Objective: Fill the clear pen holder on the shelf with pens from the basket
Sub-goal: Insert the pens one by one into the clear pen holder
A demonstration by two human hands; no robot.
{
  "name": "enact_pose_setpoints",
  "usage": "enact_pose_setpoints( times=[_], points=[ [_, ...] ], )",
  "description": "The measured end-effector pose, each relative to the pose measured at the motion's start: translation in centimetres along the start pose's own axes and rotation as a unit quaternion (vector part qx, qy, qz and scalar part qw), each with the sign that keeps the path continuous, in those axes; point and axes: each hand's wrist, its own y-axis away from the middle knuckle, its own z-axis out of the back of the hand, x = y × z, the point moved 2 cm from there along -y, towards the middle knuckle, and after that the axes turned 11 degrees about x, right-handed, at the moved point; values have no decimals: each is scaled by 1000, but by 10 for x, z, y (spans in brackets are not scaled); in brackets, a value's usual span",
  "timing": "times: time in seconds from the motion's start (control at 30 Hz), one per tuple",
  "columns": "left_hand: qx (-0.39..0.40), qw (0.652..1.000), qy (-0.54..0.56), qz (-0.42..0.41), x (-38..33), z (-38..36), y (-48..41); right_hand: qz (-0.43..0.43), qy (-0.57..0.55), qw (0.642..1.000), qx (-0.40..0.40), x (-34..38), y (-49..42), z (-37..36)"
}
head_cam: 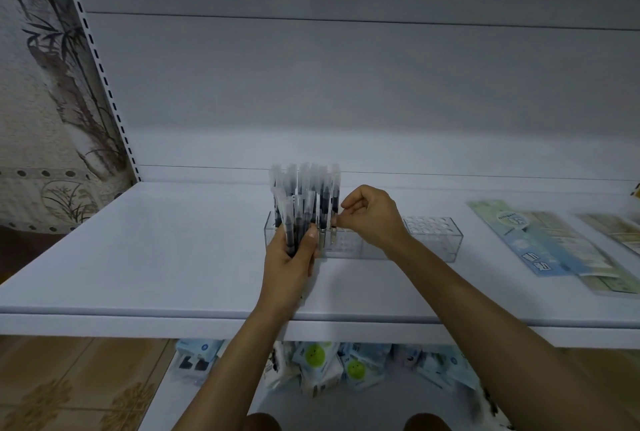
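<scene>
A clear pen holder point(433, 236) with rows of round holes stands on the white shelf point(138, 257). Its left part holds several upright black pens with clear caps point(311, 184). My left hand point(291, 264) grips a bundle of several more pens point(294, 219) in front of the holder's left end. My right hand point(370, 215) pinches a single pen point(334, 222) that stands in the holder, just right of the filled rows. The basket is not in view.
Flat printed packets point(547, 243) lie on the shelf to the right, one more blurred at the far right edge. Packaged goods point(325, 368) sit on the lower level beneath the shelf. A slotted upright point(97, 59) bounds the shelf on the left.
</scene>
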Motion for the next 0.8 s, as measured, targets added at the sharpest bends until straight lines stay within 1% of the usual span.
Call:
enact_pose_setpoints(
  times=[0.1,0.2,0.3,0.37,0.47,0.57,0.67,0.8],
  points=[
    [5,1000,3,-5,-1,0,1,-2,-12,1000,9,2,3,5],
    [13,1000,16,-12,-2,-1,1,19,-33,999,0,6,10,11],
    [25,999,36,-18,-2,-2,1,57,-107,992,-16,15,23,13],
    [37,998,32,-27,-3,-2,0,66,-145,987,2,22,35,7],
    [59,998,6,-39,-5,-3,0,83,-123,987,53,24,48,-9],
    [83,996,-15,-29,-2,-4,2,101,-131,983,74,26,52,-20],
    [110,993,-44,-20,-1,-6,4,125,-136,981,65,26,53,-21],
    [140,989,-53,-15,0,-8,2,121,-93,988,16,18,48,-17]
  ],
)
